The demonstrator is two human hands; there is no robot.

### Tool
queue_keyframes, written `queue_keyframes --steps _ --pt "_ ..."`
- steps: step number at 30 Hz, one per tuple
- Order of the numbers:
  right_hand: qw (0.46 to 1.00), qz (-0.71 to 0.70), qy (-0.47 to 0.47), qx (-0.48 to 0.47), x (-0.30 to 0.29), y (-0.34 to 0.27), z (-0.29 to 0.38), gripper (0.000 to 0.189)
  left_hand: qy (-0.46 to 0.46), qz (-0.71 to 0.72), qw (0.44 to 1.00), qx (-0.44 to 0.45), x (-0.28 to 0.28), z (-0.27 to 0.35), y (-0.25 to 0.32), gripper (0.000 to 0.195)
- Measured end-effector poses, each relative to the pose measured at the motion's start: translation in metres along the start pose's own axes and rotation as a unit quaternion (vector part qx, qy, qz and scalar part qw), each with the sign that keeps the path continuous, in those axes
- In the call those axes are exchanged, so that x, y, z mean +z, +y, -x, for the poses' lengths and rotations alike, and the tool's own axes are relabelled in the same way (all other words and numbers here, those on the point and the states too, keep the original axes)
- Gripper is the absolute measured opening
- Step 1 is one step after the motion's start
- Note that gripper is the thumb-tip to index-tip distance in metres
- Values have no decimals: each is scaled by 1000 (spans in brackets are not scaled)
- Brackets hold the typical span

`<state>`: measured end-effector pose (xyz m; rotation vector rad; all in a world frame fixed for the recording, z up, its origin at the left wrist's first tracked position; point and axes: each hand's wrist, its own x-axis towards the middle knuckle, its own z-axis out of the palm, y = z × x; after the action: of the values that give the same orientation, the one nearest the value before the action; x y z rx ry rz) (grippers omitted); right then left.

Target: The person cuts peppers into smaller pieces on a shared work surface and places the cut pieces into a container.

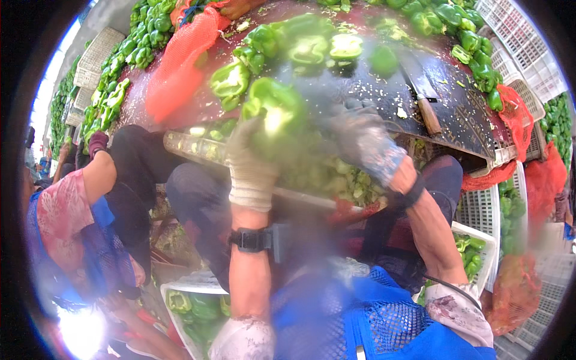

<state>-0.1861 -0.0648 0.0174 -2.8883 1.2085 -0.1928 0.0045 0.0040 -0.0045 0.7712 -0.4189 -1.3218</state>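
Note:
My left hand [252, 166], in a pale knitted glove, grips a cut green bell pepper [274, 103] whose pale inside faces up. To its right is my right hand [366, 135] in a grey patterned glove; its fingers are blurred, and I cannot tell whether they hold anything. Both hands are above a crate [193, 146] on my lap side, which contains green pepper scraps [346, 180]. Beyond them, pepper halves [229, 78] and a bright cut piece [345, 46] lie on the seed-strewn work surface. A wooden-handled knife [427, 112] rests on a black board [463, 112] at the right.
A red mesh sack [184, 63] lies at the left of the table. Peppers are piled along the table's far edges [153, 27]. Crates of peppers [198, 310] stand beside my legs, and stacked white crates [522, 40] at the right. Another person [72, 216] sits close on my left.

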Motion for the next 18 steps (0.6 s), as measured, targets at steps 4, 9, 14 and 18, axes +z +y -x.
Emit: queue_keyframes --steps 4,9,14,18 --pt "988 -73 133 -36 -35 -8 16 51 -17 -106 994 35 1 -3 -12 37" --pt "963 -15 220 -154 -7 -8 18 47 -13 -88 996 -7 29 14 -12 35" --pt "939 -131 311 -63 15 -28 31 33 -84 180 977 -82 38 21 -25 30" --pt "967 -114 226 -16 27 -28 34 32 -28 104 994 -25 39 23 -40 30"
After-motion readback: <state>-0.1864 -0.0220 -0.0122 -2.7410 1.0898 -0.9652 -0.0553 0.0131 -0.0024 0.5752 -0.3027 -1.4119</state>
